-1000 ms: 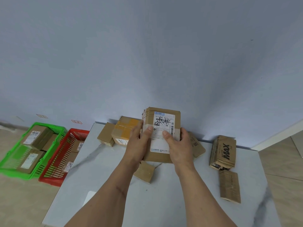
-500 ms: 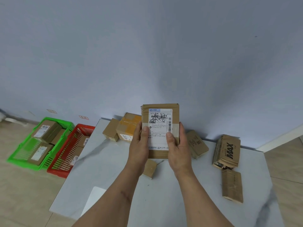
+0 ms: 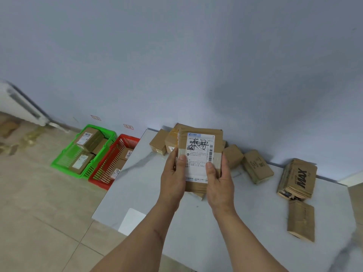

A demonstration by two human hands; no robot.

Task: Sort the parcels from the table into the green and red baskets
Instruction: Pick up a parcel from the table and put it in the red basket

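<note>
I held the parcel (image 3: 199, 160) upright at frame centre, label facing me to read it; left hand (image 3: 172, 178) and right hand (image 3: 220, 180) clasped its sides. Green basket (image 3: 64, 163) and red basket (image 3: 102, 178) waited at left.

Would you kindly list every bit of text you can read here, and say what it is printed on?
"MAX": side of the parcel stack at the table's right.
"[JZ1]": top line of the shipping label on the held parcel; the rest is too blurred.
Basket parcel labels and wall stickers: unreadable.
</note>
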